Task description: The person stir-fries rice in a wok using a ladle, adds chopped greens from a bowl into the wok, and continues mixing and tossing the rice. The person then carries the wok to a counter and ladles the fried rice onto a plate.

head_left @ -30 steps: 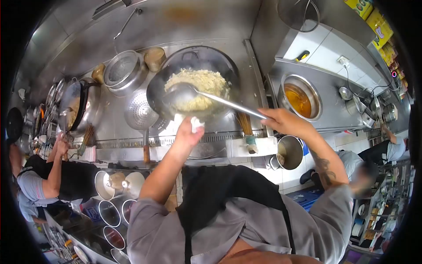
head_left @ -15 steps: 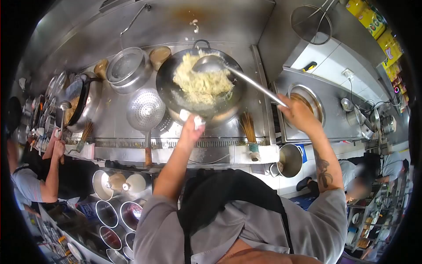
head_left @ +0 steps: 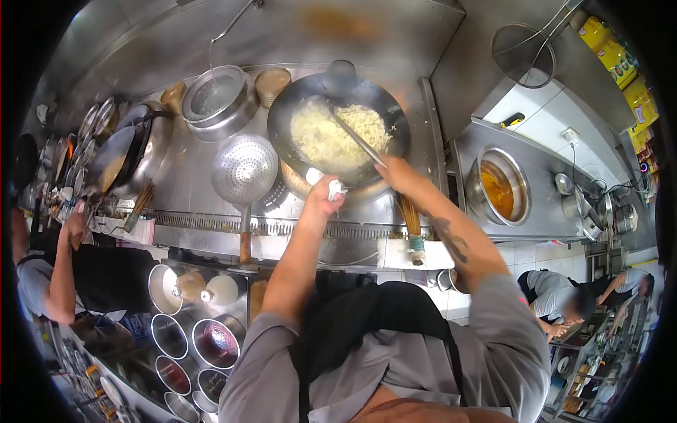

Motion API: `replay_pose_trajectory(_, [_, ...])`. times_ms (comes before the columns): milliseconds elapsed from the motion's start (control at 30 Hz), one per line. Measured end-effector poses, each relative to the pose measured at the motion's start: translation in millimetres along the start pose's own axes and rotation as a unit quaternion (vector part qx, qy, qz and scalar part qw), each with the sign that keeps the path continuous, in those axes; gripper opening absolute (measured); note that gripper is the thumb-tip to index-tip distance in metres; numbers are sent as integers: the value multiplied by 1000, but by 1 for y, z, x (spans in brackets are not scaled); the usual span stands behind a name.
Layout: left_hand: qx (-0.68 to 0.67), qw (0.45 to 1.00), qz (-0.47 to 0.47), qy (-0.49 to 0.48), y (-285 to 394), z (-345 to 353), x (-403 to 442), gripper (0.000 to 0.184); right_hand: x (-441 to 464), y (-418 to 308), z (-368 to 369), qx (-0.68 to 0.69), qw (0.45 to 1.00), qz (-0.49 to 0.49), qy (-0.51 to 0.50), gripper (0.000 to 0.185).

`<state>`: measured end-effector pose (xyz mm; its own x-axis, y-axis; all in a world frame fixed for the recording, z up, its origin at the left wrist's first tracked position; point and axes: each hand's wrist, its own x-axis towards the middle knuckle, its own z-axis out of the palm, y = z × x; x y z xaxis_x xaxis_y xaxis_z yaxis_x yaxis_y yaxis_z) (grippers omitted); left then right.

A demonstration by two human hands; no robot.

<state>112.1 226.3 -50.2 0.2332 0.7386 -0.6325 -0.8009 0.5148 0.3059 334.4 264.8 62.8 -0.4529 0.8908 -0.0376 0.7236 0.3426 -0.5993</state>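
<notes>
A dark wok (head_left: 395, 113) on the stove holds pale yellow, crumbly food (head_left: 310, 137), partly veiled by steam. My left hand (head_left: 324, 196) is closed round a white cloth (head_left: 334, 187) at the wok's near rim. Over the near right part of the wok, my right hand (head_left: 395, 173) grips the handle of a long metal ladle (head_left: 356, 137). The handle slants up and left across the food, and the ladle's bowl appears near the wok's far side. Left of the wok lies a perforated skimmer (head_left: 245, 169) with a wooden handle.
A steel pot (head_left: 523, 185) of orange liquid stands right. Stacked strainers (head_left: 218, 106) sit back left, and a bamboo brush (head_left: 411, 220) lies below the wok. Metal containers (head_left: 169, 335) stand lower left. A co-worker (head_left: 49, 282) is at the left; other people (head_left: 564, 303) are at the right.
The food was heaped and partly airborne; now it lies lower in the wok. My right hand has moved left and nearer the wok, and the ladle's bowl has moved toward the far rim.
</notes>
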Motion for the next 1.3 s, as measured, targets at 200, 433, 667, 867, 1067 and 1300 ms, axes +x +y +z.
replay_pose_trajectory(200, [-28,998,35,-43,-5,7,-2,7,-87,-24,-99,-264,959,-13,-103,34])
replay_pose_trajectory(433, [-51,998,-3,40,-61,80,-155,14,-126,-61,-141,-279,953,-48,-111,35])
replay_pose_trajectory(667, [323,892,300,-102,-126,-28,-88,12,-123,-15,-110,-227,972,33,-52,31])
replay_pose_trajectory(867, [647,642,410,-33,-93,39,-149,28,-149,-39,-123,-193,978,-33,-79,35])
replay_pose_trajectory(1067, [63,987,133,-57,-48,63,-130,18,-177,-33,-158,-114,982,-23,-149,41])
replay_pose_trajectory(1300, [8,999,45,-7,-129,-34,-95,17,-134,-13,-80,-207,978,7,8,34])
